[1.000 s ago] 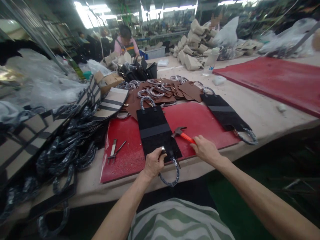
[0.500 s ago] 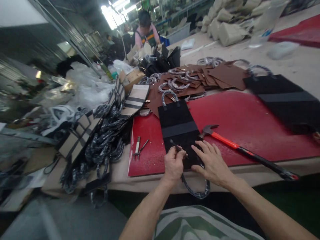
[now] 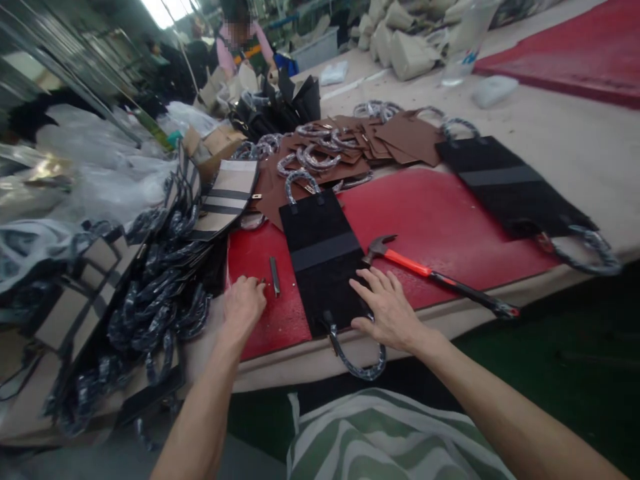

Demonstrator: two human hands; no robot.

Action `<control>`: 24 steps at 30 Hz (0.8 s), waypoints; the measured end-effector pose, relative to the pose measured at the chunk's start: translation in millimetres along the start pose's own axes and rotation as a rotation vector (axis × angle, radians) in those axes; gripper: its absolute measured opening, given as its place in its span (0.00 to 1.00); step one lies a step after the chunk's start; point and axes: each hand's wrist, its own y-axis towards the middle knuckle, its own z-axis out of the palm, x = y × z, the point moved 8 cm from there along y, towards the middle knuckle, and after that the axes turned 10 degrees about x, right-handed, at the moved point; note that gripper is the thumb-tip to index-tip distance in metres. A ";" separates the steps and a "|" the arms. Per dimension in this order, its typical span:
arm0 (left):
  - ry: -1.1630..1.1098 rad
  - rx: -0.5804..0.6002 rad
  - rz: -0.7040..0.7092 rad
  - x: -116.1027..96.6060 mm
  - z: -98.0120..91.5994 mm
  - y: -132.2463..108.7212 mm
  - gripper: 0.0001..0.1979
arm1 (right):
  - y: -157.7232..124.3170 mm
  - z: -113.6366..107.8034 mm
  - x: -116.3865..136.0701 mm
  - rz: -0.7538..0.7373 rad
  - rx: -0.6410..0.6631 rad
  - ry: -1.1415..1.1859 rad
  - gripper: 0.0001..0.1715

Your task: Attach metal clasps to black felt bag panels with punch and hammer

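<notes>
A black bag panel (image 3: 325, 263) with a grey stripe lies on a red board (image 3: 415, 207). Plastic-wrapped handles loop from both ends; the near handle (image 3: 363, 375) hangs over the table edge. My right hand (image 3: 387, 310) rests with fingers spread on the panel's near right corner. To the panel's left, my left hand (image 3: 247, 303) is over the board, fingers pinched together; what is between them I cannot make out. Just right of those fingertips lies a narrow dark metal tool (image 3: 275, 276). A claw hammer (image 3: 415, 265) with an orange and black handle lies to the panel's right.
Another black panel (image 3: 510, 180) lies at the right. Brown panels (image 3: 400, 143) with wrapped handles are piled behind the board. Striped beige panels (image 3: 230, 193) and dark wrapped handles (image 3: 140, 320) heap up at left. A person (image 3: 240, 40) is across the table.
My left hand has moved left off the black panel, to where small metal tools lay on the board. The dark rod it held no longer shows over the panel. My right hand stays on the panel.
</notes>
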 end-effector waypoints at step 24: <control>-1.802 0.240 0.238 -103.0 24.6 -48.3 0.18 | -1.3 3.7 -0.3 0.011 -0.008 0.007 0.44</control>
